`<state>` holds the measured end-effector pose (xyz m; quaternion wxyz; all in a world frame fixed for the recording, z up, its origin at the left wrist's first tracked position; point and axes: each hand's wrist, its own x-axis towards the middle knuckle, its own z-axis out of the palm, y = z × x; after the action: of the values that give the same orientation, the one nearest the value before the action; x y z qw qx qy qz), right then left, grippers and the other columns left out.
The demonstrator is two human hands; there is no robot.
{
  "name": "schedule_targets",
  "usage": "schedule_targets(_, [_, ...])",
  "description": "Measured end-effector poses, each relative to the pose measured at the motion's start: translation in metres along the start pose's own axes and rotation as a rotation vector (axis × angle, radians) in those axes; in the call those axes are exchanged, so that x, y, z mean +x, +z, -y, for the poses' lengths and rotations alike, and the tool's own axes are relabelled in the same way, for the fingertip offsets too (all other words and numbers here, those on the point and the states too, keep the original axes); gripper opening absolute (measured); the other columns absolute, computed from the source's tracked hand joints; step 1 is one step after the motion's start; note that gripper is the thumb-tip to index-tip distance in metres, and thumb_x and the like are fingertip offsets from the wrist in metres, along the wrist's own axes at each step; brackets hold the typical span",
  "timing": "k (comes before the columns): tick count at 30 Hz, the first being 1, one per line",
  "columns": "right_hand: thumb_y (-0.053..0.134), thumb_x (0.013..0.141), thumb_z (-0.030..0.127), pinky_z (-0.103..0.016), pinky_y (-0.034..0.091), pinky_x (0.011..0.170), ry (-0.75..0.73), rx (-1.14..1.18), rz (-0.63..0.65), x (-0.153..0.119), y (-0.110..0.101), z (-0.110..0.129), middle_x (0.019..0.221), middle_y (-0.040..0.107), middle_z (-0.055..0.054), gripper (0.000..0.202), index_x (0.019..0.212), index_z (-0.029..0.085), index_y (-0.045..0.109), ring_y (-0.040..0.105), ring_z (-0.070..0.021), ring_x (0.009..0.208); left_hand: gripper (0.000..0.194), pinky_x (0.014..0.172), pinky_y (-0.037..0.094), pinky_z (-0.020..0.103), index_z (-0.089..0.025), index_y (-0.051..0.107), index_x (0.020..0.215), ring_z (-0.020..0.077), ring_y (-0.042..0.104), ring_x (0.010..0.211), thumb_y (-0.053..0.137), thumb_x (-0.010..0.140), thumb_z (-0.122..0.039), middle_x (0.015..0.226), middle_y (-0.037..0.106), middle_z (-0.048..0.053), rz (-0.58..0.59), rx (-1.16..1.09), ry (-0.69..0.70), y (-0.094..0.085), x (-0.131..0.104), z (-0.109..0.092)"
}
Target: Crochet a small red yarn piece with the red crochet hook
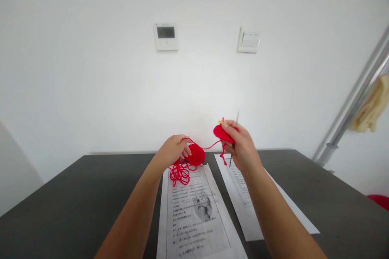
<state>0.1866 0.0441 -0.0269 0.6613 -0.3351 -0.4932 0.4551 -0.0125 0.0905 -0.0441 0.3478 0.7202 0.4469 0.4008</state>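
My right hand (241, 143) is closed around a small red crocheted piece (223, 133) and a thin metal crochet hook (237, 116), raised above the table. A small yellow bit (220, 121) shows at the piece's upper edge, and a short red tail dangles below it. From the piece, a strand of red yarn (208, 147) runs left to my left hand (174, 149), whose fingers are closed on it. Just beside those fingers sits the red yarn ball (196, 155). A loose tangle of the same yarn (180, 173) lies underneath, partly on a printed sheet (194, 222).
A second printed sheet (252, 230) lies under my right forearm on the dark table (121, 182). Behind stands a white wall with a thermostat (166, 37) and a light switch (249, 40). A metal pole (349, 109) and a cream cloth (372, 107) are at right.
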Motion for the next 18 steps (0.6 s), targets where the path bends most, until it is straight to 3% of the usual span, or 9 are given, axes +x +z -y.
schedule_targets(3, [0.085,0.07,0.05,-0.017,0.022,0.038,0.12,-0.087,0.102,-0.001,0.01,-0.011,0.054,0.058,0.008,0.04,0.085,0.02,0.062,0.042,-0.0061,0.04,0.034,0.056,0.045,0.03,-0.026,0.057,0.057,0.02,0.058,0.049,0.051,0.089,-0.034,0.051,0.063,0.001,0.008,0.067,0.072,0.006,-0.01,-0.014])
schedule_targets(7, [0.09,0.066,0.043,-0.02,0.038,0.046,0.253,-0.144,0.26,-0.006,0.022,-0.02,0.058,0.067,0.003,0.04,0.09,0.017,0.071,0.057,-0.0107,0.048,0.028,0.063,0.038,0.032,-0.027,0.048,0.059,0.021,0.047,0.059,0.056,0.086,-0.023,0.057,0.05,-0.002,-0.161,0.15,0.172,0.009,-0.021,-0.029])
schedule_targets(12, [0.093,0.06,0.049,-0.017,0.033,0.045,0.298,-0.08,0.336,-0.008,0.024,-0.02,0.053,0.061,0.006,0.044,0.067,0.017,0.063,0.049,-0.0062,0.046,0.033,0.068,0.036,0.032,-0.026,0.043,0.058,0.0206,0.041,0.065,0.057,0.087,-0.024,0.062,0.044,-0.002,-0.243,0.102,0.219,0.009,-0.025,-0.039])
schedule_targets(18, [0.092,0.061,0.05,-0.018,0.02,0.035,0.212,0.065,0.244,0.001,0.011,-0.022,0.048,0.053,0.007,0.044,0.069,0.018,0.063,0.034,-0.0039,0.037,0.037,0.049,0.032,0.028,-0.023,0.05,0.054,0.0147,0.041,0.05,0.054,0.085,-0.044,0.053,0.049,-0.001,-0.113,-0.158,0.128,-0.004,-0.023,-0.04])
